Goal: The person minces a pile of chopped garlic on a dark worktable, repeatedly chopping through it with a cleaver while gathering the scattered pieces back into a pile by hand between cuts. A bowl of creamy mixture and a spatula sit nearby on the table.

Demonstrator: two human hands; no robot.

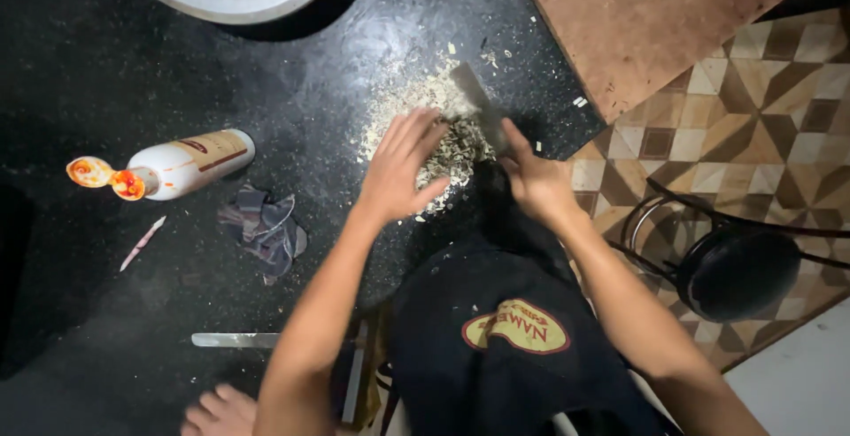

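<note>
Your left hand (400, 168) lies flat, fingers spread, on a heap of pale chopped scraps (423, 122) on the black stone counter (133, 73), while your right hand (536, 179), at the heap's 3 o'clock, grips the handle of a cleaver (476, 100) whose blade rests across the heap's 1 o'clock edge. It reads as mid-chop, gathering the spread; the next stroke calls for curling those left fingers clear of the blade. A lying sauce bottle (181, 166) and crumpled cloth (264, 228) sit toward 9 o'clock, apart.
</note>
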